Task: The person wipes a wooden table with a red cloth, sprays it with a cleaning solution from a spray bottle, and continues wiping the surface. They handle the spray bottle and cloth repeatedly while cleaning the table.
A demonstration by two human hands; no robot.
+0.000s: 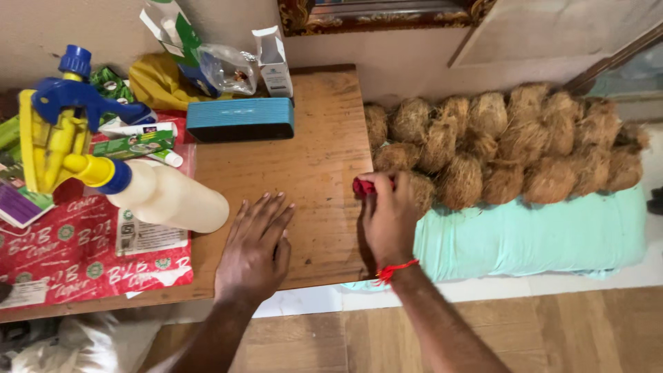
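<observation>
The right hand pinches a small red cloth between its fingertips at the right edge of the wooden table, just beside the nearest coconut; a red thread circles its wrist. The left hand lies flat on the tabletop, palm down and fingers spread, holding nothing, near the cloth but apart from it. Just left of that hand a white spray bottle with a yellow and blue trigger head lies on its side over a red printed wrapper. Farther back sits a blue box, with small cartons and bags behind it. To the right of the table, husked coconuts are stacked in rows on a pale green bundle.
</observation>
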